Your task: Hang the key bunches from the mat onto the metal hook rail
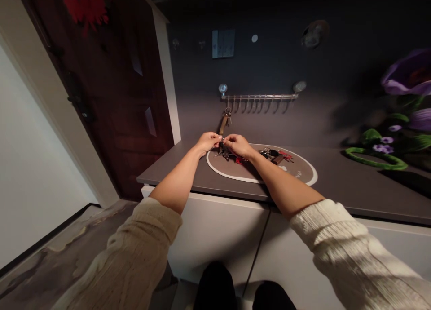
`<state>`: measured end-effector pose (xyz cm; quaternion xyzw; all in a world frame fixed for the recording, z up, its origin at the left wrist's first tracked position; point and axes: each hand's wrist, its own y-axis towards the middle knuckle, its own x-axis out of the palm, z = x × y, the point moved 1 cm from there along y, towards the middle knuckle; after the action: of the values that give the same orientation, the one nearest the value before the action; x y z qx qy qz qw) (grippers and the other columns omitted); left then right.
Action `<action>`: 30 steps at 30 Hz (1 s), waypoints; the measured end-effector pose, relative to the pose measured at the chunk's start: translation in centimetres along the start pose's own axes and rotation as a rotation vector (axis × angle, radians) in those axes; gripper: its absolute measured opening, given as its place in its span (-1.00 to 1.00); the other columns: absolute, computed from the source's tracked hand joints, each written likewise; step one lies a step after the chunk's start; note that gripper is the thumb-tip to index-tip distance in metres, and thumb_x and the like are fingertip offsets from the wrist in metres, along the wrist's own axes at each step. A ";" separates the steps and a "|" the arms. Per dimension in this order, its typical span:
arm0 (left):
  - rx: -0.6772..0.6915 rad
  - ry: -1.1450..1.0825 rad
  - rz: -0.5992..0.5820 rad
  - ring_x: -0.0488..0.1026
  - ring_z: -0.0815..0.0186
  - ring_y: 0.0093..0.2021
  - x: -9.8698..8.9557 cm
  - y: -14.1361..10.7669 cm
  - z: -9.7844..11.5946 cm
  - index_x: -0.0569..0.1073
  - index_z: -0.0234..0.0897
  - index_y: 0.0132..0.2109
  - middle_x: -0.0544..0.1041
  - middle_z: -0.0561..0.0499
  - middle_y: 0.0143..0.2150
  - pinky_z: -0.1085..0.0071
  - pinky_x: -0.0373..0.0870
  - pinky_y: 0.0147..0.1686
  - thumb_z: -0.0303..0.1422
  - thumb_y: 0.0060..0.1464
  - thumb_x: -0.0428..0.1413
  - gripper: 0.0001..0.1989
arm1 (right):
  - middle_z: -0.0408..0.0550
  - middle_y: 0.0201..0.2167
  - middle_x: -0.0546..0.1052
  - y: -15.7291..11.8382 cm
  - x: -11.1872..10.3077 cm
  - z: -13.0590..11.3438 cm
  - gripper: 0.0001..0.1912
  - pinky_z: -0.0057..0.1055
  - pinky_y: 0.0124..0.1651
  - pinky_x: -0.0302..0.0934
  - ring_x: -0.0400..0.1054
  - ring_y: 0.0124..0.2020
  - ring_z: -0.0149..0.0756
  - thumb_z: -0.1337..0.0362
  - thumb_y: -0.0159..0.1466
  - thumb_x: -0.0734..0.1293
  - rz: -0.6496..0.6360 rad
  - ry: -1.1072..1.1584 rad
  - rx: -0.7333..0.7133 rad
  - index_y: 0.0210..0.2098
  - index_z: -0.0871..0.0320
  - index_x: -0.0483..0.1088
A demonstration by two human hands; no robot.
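Note:
My left hand [208,142] and my right hand [237,144] meet over the left end of an oval mat [232,171]. Both are closed in a pinch on a bunch of keys [221,151], whose ring is mostly hidden by my fingers. Just behind my hands, another set of keys [228,116] with a tan strap [223,124] hangs from the leftmost part of a hook rail [259,97]. To the right of my right wrist, more keys [266,152] and a red item [286,155] lie on the mat. A small red piece [239,160] shows under my right hand.
The mat lies on a grey countertop [175,173] above white cabinet doors [215,229]. Purple flowers [384,143] with a green ring-shaped base [373,159] stand at the right. A dark red door [117,112] is at the left. The dark wall rises behind the counter.

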<state>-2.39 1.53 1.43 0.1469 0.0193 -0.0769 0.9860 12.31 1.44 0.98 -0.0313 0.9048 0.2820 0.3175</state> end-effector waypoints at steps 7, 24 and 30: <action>-0.022 -0.078 0.003 0.25 0.59 -0.63 0.4 -0.2 0.2 0.38 -0.41 -0.47 0.34 0.11 -0.64 0.60 0.23 -0.54 -0.48 -0.08 0.13 -0.91 | -0.12 -0.52 0.42 0.2 -0.2 0.5 -0.78 -0.52 -0.38 0.11 0.20 -0.51 -0.47 0.18 0.08 0.25 0.019 0.077 -0.013 -0.42 0.23 0.38; 0.107 0.121 0.080 0.30 0.50 -0.50 0.8 -0.2 -0.6 0.40 -0.38 -0.36 0.44 0.02 -0.46 0.56 0.23 -0.48 -0.37 -0.02 0.04 -0.86 | -0.16 -0.49 0.38 0.4 -1.0 0.8 -0.83 -0.52 -0.31 0.09 0.20 -0.44 -0.46 0.22 0.09 0.21 0.122 0.119 -0.066 -0.45 0.22 0.31; 0.342 0.538 0.146 0.34 0.41 -0.42 0.9 0.0 -1.3 0.42 -0.35 -0.37 0.46 0.00 -0.44 0.49 0.22 -0.36 -0.36 0.03 -0.04 -0.81 | -0.18 -0.53 0.36 0.6 -1.9 0.5 -0.83 -0.51 -0.33 0.12 0.19 -0.47 -0.48 0.22 0.08 0.22 0.201 0.214 0.006 -0.45 0.22 0.29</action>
<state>-1.48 1.77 0.17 0.3265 0.2551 0.0333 0.9095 14.03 1.97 2.06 0.0306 0.9328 0.3050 0.1894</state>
